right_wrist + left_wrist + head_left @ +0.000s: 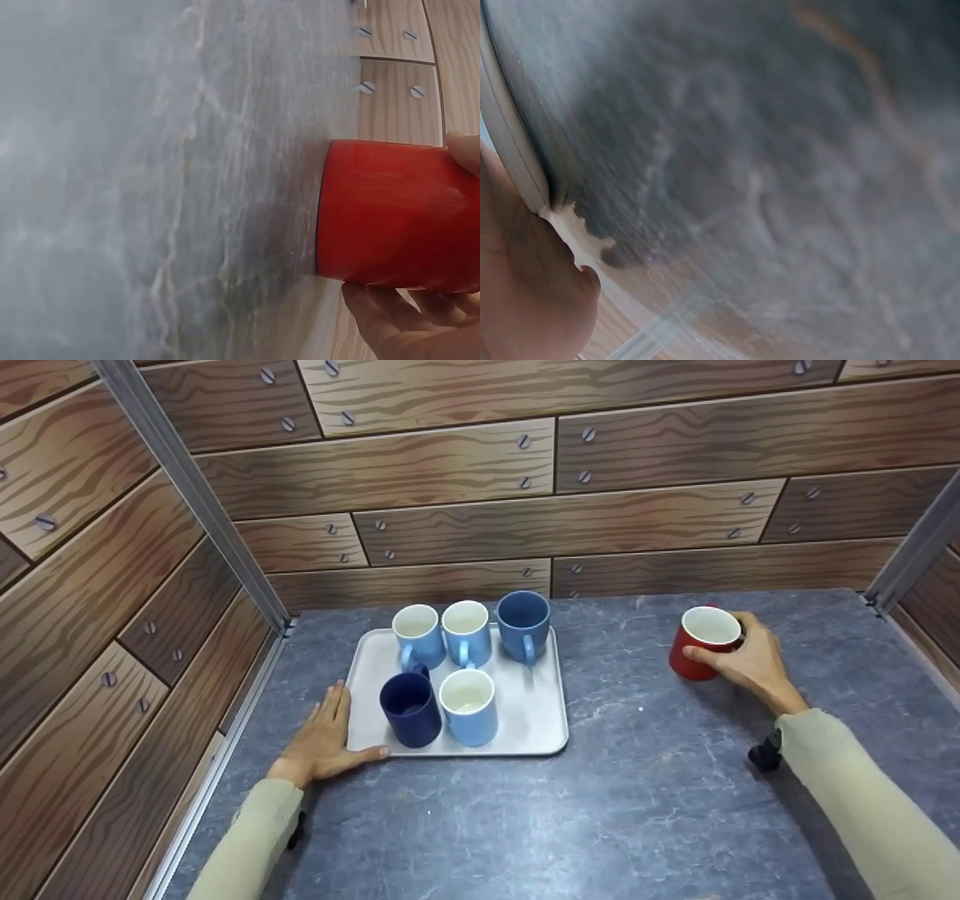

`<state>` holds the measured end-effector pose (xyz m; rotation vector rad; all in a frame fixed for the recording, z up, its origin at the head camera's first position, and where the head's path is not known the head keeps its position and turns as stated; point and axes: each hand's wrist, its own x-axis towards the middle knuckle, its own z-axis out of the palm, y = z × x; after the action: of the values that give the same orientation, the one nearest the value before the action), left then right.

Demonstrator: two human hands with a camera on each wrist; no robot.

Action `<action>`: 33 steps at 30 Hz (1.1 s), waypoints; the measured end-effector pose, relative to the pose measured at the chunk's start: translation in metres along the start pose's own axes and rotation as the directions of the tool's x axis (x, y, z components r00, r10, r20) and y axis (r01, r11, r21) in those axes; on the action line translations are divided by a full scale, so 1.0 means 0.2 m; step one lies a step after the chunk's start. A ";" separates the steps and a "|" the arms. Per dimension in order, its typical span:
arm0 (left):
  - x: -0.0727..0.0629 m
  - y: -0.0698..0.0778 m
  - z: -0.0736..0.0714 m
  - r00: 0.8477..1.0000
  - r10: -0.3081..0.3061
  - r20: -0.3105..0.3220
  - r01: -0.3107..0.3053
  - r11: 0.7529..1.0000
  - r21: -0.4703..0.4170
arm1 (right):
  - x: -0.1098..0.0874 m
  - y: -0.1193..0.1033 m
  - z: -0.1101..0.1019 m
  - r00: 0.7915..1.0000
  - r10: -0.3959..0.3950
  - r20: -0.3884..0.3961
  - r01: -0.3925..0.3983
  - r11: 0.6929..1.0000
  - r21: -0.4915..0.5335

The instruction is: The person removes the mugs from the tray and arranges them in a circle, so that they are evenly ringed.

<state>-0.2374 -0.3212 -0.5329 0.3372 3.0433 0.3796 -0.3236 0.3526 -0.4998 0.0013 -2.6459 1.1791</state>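
Note:
My right hand point(750, 660) grips a red mug point(694, 656) with a white inside, thumb on its near side and fingers around the far side. In the right wrist view the red mug point(397, 217) has its base right at the tabletop. My left hand point(322, 739) lies with straight fingers along the left edge and near-left corner of a white tray point(529, 712). On the tray stand a light blue mug point(424, 649), a second light blue mug point(472, 645), a grey-blue mug point(523, 630), a dark blue mug point(412, 720) and another light blue mug point(472, 720).
The grey marbled tabletop point(600, 810) stretches between the tray and the red mug. Wood-patterned panels point(450, 532) wall in the back and sides, with a metal corner strip point(195, 487) at the left.

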 end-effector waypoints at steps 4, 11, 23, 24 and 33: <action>0.00 0.00 0.00 1.000 -0.002 0.005 0.002 1.000 0.000 | -0.01 -0.01 -0.01 1.000 -0.007 0.017 0.007 1.000 -0.001; 0.01 -0.01 0.02 1.000 0.003 -0.007 -0.003 1.000 0.000 | 0.00 -0.14 -0.10 0.999 -0.033 0.019 0.034 0.999 -0.040; 0.00 -0.01 0.01 1.000 0.017 -0.022 -0.017 1.000 0.005 | -0.02 -0.40 -0.11 0.982 -0.187 0.013 0.186 0.982 0.043; 0.00 -0.01 0.01 1.000 0.020 -0.024 -0.020 1.000 0.003 | -0.02 -0.43 -0.09 0.979 -0.205 0.015 0.204 0.978 0.049; 0.01 -0.02 0.02 1.000 0.024 -0.019 -0.024 1.000 -0.016 | -0.09 -0.64 0.05 0.936 -0.344 0.073 0.333 0.934 0.127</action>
<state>-0.2398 -0.3226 -0.5380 0.3721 3.0556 0.4116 -0.2963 0.2575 -0.4165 0.5257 -2.5141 1.2281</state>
